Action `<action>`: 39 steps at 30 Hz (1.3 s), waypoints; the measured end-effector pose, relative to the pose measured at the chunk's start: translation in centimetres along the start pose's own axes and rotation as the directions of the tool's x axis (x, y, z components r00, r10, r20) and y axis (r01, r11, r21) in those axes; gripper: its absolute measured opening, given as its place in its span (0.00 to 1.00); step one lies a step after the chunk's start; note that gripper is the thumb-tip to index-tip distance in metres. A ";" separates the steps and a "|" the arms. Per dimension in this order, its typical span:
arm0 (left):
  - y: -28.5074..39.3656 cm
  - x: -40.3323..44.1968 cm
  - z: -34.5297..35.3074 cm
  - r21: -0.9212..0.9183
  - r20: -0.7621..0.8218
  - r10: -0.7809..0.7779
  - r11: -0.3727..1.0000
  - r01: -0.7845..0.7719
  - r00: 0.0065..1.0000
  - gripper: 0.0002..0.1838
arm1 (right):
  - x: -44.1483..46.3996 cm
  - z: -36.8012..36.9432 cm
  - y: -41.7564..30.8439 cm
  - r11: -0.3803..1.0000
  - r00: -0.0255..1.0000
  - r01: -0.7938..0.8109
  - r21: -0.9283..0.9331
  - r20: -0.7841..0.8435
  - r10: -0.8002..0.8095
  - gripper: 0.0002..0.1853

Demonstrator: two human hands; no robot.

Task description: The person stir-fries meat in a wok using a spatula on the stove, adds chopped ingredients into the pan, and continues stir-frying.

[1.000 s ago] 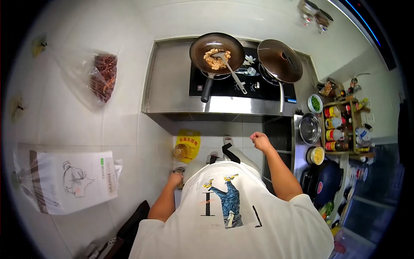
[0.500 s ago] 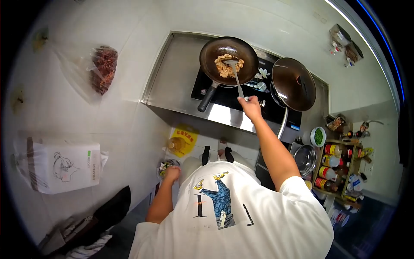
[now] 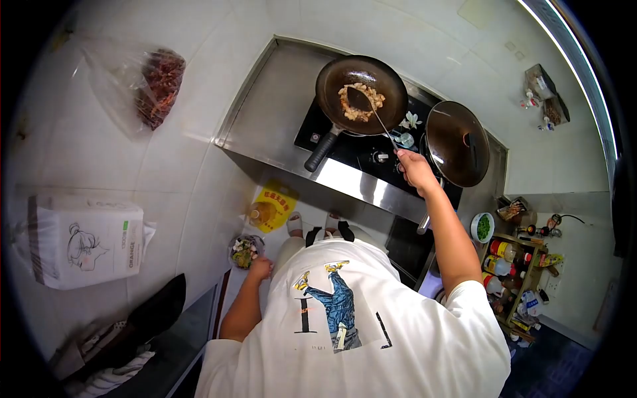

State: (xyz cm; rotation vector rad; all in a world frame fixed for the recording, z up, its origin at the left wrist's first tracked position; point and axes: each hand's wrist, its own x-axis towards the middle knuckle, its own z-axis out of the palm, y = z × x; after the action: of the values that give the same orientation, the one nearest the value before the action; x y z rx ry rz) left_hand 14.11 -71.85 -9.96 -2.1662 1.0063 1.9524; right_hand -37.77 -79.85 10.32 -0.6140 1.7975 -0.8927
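Note:
My right hand (image 3: 415, 170) grips the handle of a metal spatula (image 3: 385, 130), whose head lies among pale browned chopped pieces of food (image 3: 361, 114). These sit in a dark wok (image 3: 391, 87) on the left side of a black cooktop (image 3: 307, 136). The wok's black handle (image 3: 321, 152) points toward me, untouched. Low at my left side, my left hand (image 3: 261, 268) has its fingers curled; whether it holds anything is hidden. Just beyond it is a round container of food scraps (image 3: 244, 253), and I cannot tell whether they touch.
A lidded pan (image 3: 451, 147) stands right of the wok. Farther right are a bowl of chopped greens (image 3: 483, 227) and a rack of sauce bottles (image 3: 502, 251). On the left wall hang bagged dark red food (image 3: 159, 89) and a tissue pack (image 3: 99, 245). A yellow-labelled oil jug (image 3: 273, 209) stands on the floor.
My right hand has shifted right and slightly down, and the spatula has turned more edge-on within the food. The view has tilted, showing both my feet.

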 end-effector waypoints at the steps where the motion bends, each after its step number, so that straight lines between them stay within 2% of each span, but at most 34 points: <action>1: -0.5 0.5 -0.7 -0.011 -0.004 -0.013 1.000 0.013 1.000 0.06 | 0.0 -0.2 -0.3 0.999 0.999 -0.036 0.016 0.030 0.035 0.17; 3: -1.0 1.8 -1.8 -0.032 -0.009 -0.022 0.999 0.021 1.000 0.06 | 0.3 -0.4 -0.6 0.998 0.997 -0.059 -0.037 0.040 0.060 0.16; 5: -1.5 2.9 -2.9 -0.042 -0.060 0.037 0.998 -0.039 0.997 0.06 | 0.6 -0.6 -0.7 0.993 0.994 -0.090 -0.082 0.051 0.094 0.15; 6: -1.2 3.0 -3.4 -0.054 -0.016 0.072 0.996 -0.073 0.997 0.06 | 0.6 -0.7 -0.8 0.988 0.991 -0.116 -0.100 0.060 0.122 0.15; 9: -0.6 2.7 -3.1 -0.110 -0.091 0.034 0.993 -0.044 0.995 0.05 | 1.0 -1.2 -0.8 0.984 0.987 -0.138 -0.117 0.068 0.147 0.15; 11: -0.1 2.5 -2.7 -0.141 -0.081 0.038 0.989 -0.049 0.996 0.05 | 1.2 -1.3 -0.8 0.983 0.987 -0.137 -0.118 0.068 0.146 0.15; 13: 0.6 2.0 -2.2 -0.169 -0.072 0.042 0.984 -0.054 0.997 0.05 | 1.2 -1.5 -1.0 0.985 0.986 -0.132 -0.115 0.085 0.142 0.15; 16: 1.8 0.9 -1.0 -0.107 -0.123 0.076 0.990 -0.089 0.989 0.04 | 0.9 -2.5 -1.7 0.986 0.976 -0.157 -0.054 0.143 0.164 0.15; 19: 2.7 0.3 -0.3 -0.126 -0.097 0.005 0.992 -0.017 0.995 0.04 | 0.8 -3.4 -2.1 0.980 0.963 -0.186 -0.072 0.186 0.196 0.16; 32: 3.0 0.9 0.0 -0.091 -0.115 0.028 0.995 -0.038 0.993 0.05 | -0.3 -3.1 -3.4 0.977 0.955 -0.182 -0.114 0.215 0.203 0.16; 39: 3.1 0.9 0.2 -0.136 -0.113 0.008 0.990 -0.023 0.994 0.05 | -0.2 -2.8 -3.1 0.975 0.951 -0.221 0.020 0.224 0.211 0.17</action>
State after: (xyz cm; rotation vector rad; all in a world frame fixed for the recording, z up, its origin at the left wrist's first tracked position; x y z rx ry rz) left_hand 12.40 -74.60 -9.65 -2.3722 0.9320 1.9812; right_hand -40.28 -80.72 13.54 -0.4582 1.6038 -0.6854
